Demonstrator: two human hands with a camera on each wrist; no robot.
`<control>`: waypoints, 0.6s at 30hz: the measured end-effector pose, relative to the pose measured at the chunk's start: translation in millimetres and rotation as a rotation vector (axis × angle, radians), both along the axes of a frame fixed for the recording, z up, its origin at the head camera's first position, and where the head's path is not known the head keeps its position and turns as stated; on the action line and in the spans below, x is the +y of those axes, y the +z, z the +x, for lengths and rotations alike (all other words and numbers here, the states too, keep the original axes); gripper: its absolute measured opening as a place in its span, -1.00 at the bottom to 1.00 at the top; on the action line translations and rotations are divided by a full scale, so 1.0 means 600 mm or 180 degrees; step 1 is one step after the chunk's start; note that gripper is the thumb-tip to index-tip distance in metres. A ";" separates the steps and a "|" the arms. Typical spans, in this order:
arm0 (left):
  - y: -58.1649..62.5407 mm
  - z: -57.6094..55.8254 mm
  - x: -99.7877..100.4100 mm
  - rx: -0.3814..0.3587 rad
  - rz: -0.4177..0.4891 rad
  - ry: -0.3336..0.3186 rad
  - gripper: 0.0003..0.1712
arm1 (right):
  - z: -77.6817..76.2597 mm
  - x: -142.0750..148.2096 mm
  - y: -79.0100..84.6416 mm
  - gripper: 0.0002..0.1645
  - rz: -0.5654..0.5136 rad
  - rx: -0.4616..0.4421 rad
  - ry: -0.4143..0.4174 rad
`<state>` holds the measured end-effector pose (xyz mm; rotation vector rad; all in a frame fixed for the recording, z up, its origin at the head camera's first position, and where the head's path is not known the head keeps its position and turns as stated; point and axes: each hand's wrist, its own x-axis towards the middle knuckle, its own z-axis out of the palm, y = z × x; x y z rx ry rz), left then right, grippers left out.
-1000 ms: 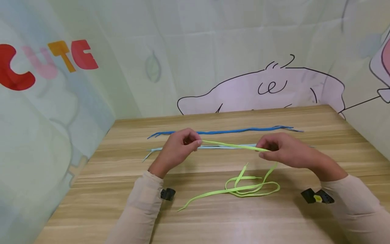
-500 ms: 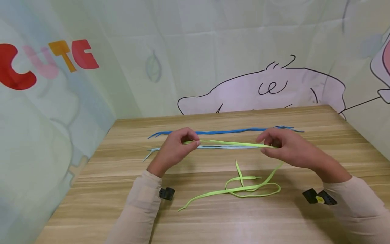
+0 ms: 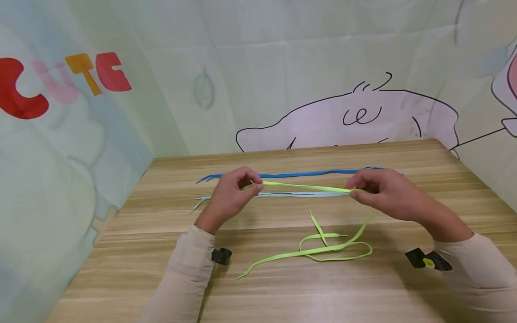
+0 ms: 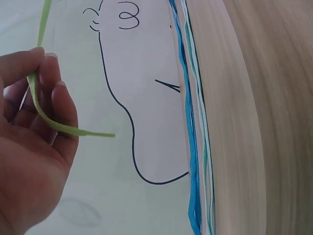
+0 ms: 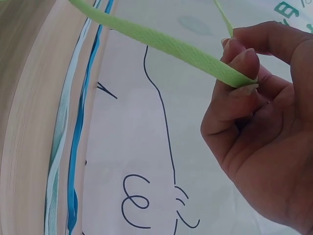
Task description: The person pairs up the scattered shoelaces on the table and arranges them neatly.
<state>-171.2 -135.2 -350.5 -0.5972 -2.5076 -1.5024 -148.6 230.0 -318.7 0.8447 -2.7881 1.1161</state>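
Pinching a lime-green shoelace (image 3: 307, 186) between my closed left fingers (image 3: 251, 173) and right fingers (image 3: 365, 176), I should hold light, even tension so it runs flat, untwisted.

This looks like a small screened-off work nook: a wood-grain counter (image 3: 121, 273) stands against pale, creased cloth (image 3: 262, 67) printed with colourful letters (image 3: 82, 66) spelling CUTE and an outlined cartoon figure (image 3: 315, 123). Whether it lies within a home or a studio cannot be told.
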 end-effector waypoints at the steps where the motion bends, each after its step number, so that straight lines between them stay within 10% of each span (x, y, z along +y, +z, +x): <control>1: 0.000 0.000 -0.001 0.0027 0.0015 0.0011 -0.92 | 0.000 0.000 0.000 -0.92 0.0006 0.0006 -0.0009; 18: -0.002 -0.003 -0.009 0.0184 0.0024 0.0032 -0.85 | -0.003 0.011 0.006 -0.91 0.0086 0.0049 -0.0192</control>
